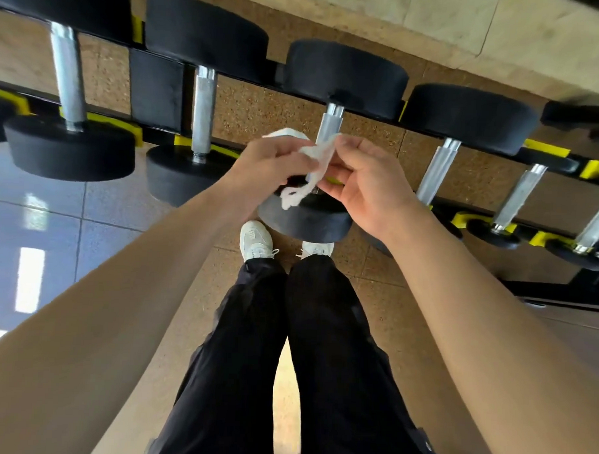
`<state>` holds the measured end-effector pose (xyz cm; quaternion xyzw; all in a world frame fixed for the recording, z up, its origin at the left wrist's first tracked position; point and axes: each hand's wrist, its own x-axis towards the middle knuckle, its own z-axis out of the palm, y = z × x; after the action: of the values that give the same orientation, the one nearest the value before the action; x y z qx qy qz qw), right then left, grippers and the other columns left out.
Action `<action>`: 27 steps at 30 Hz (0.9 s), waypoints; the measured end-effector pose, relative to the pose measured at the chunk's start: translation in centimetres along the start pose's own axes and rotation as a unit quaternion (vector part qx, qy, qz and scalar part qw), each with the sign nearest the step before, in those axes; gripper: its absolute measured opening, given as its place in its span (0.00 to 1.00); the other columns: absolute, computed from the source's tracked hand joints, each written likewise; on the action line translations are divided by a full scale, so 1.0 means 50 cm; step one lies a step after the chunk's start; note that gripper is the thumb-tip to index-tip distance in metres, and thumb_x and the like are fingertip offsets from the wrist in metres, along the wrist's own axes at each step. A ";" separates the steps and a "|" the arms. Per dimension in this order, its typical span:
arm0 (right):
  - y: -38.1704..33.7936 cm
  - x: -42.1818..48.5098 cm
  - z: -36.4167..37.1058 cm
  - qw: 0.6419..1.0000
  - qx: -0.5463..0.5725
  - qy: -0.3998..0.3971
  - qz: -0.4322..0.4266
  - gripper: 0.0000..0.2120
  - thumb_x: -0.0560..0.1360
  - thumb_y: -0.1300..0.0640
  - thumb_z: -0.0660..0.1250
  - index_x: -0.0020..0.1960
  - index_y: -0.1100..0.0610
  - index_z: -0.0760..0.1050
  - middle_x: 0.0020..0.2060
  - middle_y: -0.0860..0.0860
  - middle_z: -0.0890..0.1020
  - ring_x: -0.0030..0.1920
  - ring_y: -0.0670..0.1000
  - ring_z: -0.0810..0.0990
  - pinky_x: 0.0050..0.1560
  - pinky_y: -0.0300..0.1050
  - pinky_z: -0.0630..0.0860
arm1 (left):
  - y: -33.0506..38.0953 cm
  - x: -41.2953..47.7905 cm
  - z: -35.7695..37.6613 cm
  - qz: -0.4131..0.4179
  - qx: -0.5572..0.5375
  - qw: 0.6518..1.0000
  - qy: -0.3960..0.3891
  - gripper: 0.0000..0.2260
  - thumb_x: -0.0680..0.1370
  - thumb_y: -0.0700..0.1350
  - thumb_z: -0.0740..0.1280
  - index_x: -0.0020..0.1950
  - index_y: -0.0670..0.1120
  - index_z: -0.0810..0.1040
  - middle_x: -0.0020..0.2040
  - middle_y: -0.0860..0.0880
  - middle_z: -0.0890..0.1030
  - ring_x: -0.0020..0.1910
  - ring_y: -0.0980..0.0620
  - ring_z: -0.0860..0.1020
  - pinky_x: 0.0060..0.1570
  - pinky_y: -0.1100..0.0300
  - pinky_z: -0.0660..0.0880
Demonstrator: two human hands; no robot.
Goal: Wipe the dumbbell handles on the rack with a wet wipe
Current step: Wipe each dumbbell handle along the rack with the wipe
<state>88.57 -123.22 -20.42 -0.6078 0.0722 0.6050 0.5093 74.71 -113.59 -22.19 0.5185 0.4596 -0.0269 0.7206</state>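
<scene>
Progress looks slight from where I stand: the wet wipe [313, 161] is up in the air between the person's two hands and touches no metal. The left hand [273, 164] pinches one bunched end with curled fingers. The right hand [364, 181] pinches the other end between thumb and fingertips, and a twisted tail of the cloth dangles below them (I'd guess it is being pulled open or refolded, but which I can't say). Something white [287, 134] shows just beyond the left knuckles; I cannot tell whether it is more wipe or a packet.

Both hands hover over the middle dumbbell [305, 220] on the rack [157, 86], just in front of its steel handle [330, 126], and they hide the lower part of that handle. My guess is that this bar is the one about to be wiped.

As for what is done, nothing here proves any of it. Two larger handles lie to the person's left, the far one [67, 79] and the nearer one [203, 111]. Three slimmer ones [437, 170] run off to the right. All are bare, dull-bright metal, with no wet streak that I can make out. If some have been wiped, it does not show.

So I'd call the job at or near its start, with the cloth being readied, every visible handle left to do, and the rack running out of sight at both ends. The person stands close, white shoes [257, 240] on the speckled floor [261, 113] beneath the middle dumbbell.
</scene>
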 end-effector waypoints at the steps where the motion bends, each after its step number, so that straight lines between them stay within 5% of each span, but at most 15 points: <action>1: -0.007 -0.002 -0.008 1.000 0.019 -0.010 -0.005 0.06 0.83 0.62 0.60 0.49 0.58 0.74 0.49 0.59 0.82 0.51 0.58 0.82 0.58 0.57 0.79 | -0.003 0.005 0.013 0.029 0.078 0.996 -0.013 0.13 0.72 0.52 0.75 0.54 0.48 0.84 0.44 0.52 0.83 0.44 0.56 0.78 0.48 0.57 0.74; 3: -0.019 -0.009 -0.028 0.999 0.041 -0.020 -0.015 0.05 0.83 0.63 0.60 0.49 0.59 0.74 0.49 0.59 0.82 0.52 0.59 0.82 0.58 0.56 0.79 | -0.004 0.012 0.035 0.075 0.180 0.981 0.001 0.17 0.69 0.59 0.76 0.51 0.50 0.84 0.47 0.54 0.84 0.48 0.55 0.79 0.54 0.50 0.76; 6: -0.030 -0.016 -0.069 0.999 0.038 0.013 -0.030 0.04 0.80 0.67 0.63 0.52 0.60 0.73 0.50 0.60 0.82 0.52 0.60 0.83 0.53 0.53 0.82 | 0.005 0.014 0.059 0.067 0.146 0.987 -0.006 0.15 0.69 0.57 0.77 0.50 0.50 0.84 0.49 0.53 0.85 0.53 0.53 0.82 0.62 0.45 0.76; 10: -0.037 -0.014 -0.134 0.989 -0.119 0.051 -0.071 0.18 0.75 0.66 0.68 0.62 0.55 0.75 0.54 0.57 0.80 0.56 0.56 0.83 0.55 0.53 0.82 | 0.015 0.018 0.098 0.029 0.123 0.992 -0.024 0.09 0.73 0.44 0.78 0.50 0.44 0.82 0.46 0.46 0.87 0.48 0.47 0.85 0.58 0.48 0.80; 14: -0.037 -0.006 -0.163 0.982 -0.185 -0.045 -0.016 0.12 0.76 0.58 0.71 0.59 0.51 0.80 0.57 0.55 0.83 0.59 0.56 0.81 0.63 0.58 0.78 | 0.018 0.026 0.120 0.033 0.116 0.992 -0.038 0.10 0.76 0.42 0.75 0.54 0.39 0.80 0.39 0.35 0.78 0.35 0.44 0.74 0.37 0.53 0.73; 16: -0.029 0.005 -0.163 0.971 -0.230 -0.028 -0.056 0.07 0.75 0.60 0.73 0.52 0.55 0.82 0.52 0.58 0.84 0.56 0.59 0.82 0.59 0.60 0.80 | 0.015 0.038 0.121 0.025 0.139 0.990 -0.020 0.11 0.76 0.42 0.74 0.55 0.40 0.79 0.36 0.36 0.77 0.33 0.48 0.71 0.33 0.57 0.68; 19: -0.025 0.020 -0.156 0.959 -0.249 0.012 -0.135 0.04 0.74 0.63 0.75 0.47 0.58 0.80 0.48 0.60 0.85 0.50 0.58 0.85 0.51 0.56 0.84 | 0.007 0.060 0.117 0.013 0.211 0.977 0.019 0.15 0.77 0.50 0.74 0.52 0.40 0.78 0.29 0.55 0.77 0.26 0.58 0.69 0.25 0.66 0.63; 24: -0.008 0.027 -0.155 0.950 -0.265 -0.018 -0.163 0.06 0.74 0.64 0.73 0.45 0.55 0.79 0.49 0.58 0.85 0.52 0.57 0.85 0.55 0.57 0.82 | -0.003 0.082 0.086 -0.048 0.278 0.959 -0.032 0.11 0.78 0.56 0.70 0.46 0.50 0.75 0.38 0.47 0.76 0.32 0.51 0.68 0.29 0.59 0.60; 27: 0.003 0.021 -0.150 0.953 -0.262 -0.047 -0.145 0.06 0.74 0.66 0.72 0.44 0.56 0.79 0.55 0.53 0.85 0.56 0.50 0.84 0.60 0.53 0.80 | -0.012 0.080 0.056 -0.055 0.251 0.966 -0.021 0.09 0.79 0.51 0.72 0.50 0.45 0.79 0.44 0.48 0.81 0.34 0.55 0.78 0.31 0.64 0.70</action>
<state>93.70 -128.01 -23.23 -0.6948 -0.2019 0.5498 0.4173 78.50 -114.29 -25.27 0.6556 0.4507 -0.1918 0.5747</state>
